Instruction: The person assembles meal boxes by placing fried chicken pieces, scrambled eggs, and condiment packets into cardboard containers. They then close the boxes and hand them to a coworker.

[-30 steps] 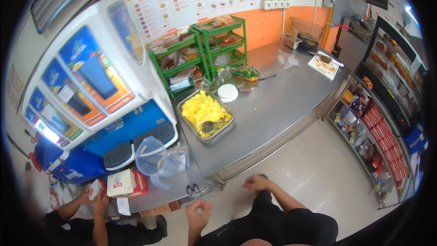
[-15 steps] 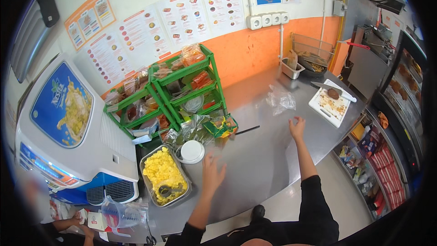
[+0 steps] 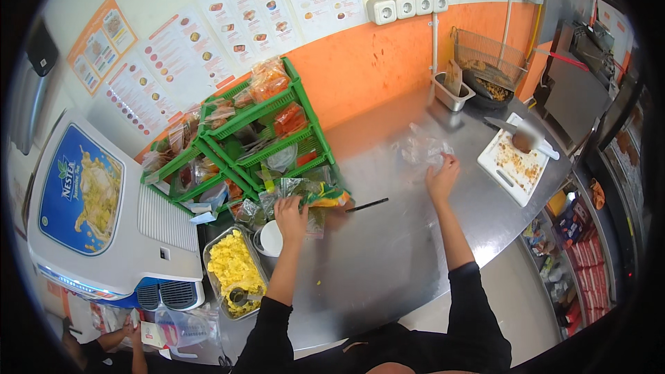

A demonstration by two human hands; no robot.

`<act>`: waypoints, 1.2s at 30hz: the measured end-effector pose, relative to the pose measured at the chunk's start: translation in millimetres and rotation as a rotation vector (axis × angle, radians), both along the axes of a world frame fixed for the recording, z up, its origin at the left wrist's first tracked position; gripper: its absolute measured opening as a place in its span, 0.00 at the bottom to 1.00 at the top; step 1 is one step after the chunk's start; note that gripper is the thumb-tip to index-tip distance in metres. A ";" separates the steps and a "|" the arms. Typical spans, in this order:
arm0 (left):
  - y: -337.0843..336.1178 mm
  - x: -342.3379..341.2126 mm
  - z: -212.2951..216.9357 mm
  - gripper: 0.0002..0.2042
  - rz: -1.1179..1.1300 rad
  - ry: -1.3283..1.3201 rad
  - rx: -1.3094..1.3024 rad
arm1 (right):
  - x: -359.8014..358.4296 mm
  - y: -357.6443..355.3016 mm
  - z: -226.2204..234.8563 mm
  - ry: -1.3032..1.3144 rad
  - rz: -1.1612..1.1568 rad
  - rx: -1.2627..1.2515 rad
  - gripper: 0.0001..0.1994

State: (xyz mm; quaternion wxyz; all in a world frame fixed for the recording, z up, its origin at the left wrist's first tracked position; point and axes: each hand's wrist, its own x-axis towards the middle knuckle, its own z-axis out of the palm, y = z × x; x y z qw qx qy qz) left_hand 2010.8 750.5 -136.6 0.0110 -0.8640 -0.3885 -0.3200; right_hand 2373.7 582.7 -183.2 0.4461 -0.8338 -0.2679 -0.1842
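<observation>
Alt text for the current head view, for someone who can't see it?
A person's right hand at a clear plastic bag on a steel counter, left hand by a green-and-yellow packet; metal tray of yellow crumbled food at left, white cutting board with knife at right.

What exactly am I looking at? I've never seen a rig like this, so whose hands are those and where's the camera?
No machine here: you see a person's bare left hand and right hand. Every picture comes from a fisheye camera on their head, looking down, so straight edges bend.

On the steel counter are a metal tray of yellow food, a round white lid, green racks and a cutting board with a knife.

The left hand is by a green-and-yellow packet, the right at a clear plastic bag. I can't tell whether either grips anything. The hands at lower left are someone else's.
</observation>
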 end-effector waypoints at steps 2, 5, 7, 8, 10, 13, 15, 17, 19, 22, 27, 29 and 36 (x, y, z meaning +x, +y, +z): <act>-1.8 6.1 38.9 0.11 -0.064 -0.028 -0.039 | -41.6 2.8 0.6 0.003 0.180 -0.039 0.23; -8.8 14.7 87.2 0.12 -0.059 -0.125 -0.326 | -100.2 8.5 -1.8 0.290 0.691 0.070 0.17; -9.2 27.3 104.1 0.11 -0.117 -0.191 -0.445 | -131.4 8.5 18.3 0.487 0.856 0.060 0.14; -8.5 32.1 113.0 0.11 -0.150 -0.219 -0.501 | -142.6 9.4 27.5 0.530 0.900 0.056 0.13; -10.4 36.0 132.2 0.12 -0.137 -0.210 -0.620 | -148.4 11.1 22.2 0.678 0.908 0.102 0.13; -3.3 26.9 137.3 0.12 -0.219 -0.248 -0.804 | -152.6 27.4 -9.9 0.887 0.824 0.192 0.12; 0.8 22.3 137.4 0.12 -0.304 -0.288 -0.939 | -151.5 27.0 -18.1 0.881 0.770 0.164 0.11; 1.6 19.6 139.6 0.11 -0.376 -0.323 -1.083 | -157.1 15.7 -23.1 0.902 0.779 0.166 0.10; 8.0 12.0 135.4 0.10 -0.293 -0.342 -1.107 | -165.1 11.1 -27.4 0.952 0.800 0.182 0.09; 14.1 -0.2 130.7 0.10 -0.241 -0.346 -1.036 | -163.7 15.7 -30.8 1.006 0.782 0.193 0.07; 12.0 -50.0 141.6 0.08 -0.129 -0.535 -0.978 | -163.4 7.0 -30.0 0.421 0.558 -0.128 0.09; 12.5 -85.4 141.6 0.08 -0.096 -0.704 -1.001 | -166.9 9.4 -16.4 0.373 0.530 -0.176 0.10; -21.1 -207.4 91.5 0.20 -0.184 -1.353 -1.168 | -186.5 54.7 2.8 0.337 0.357 -0.855 0.44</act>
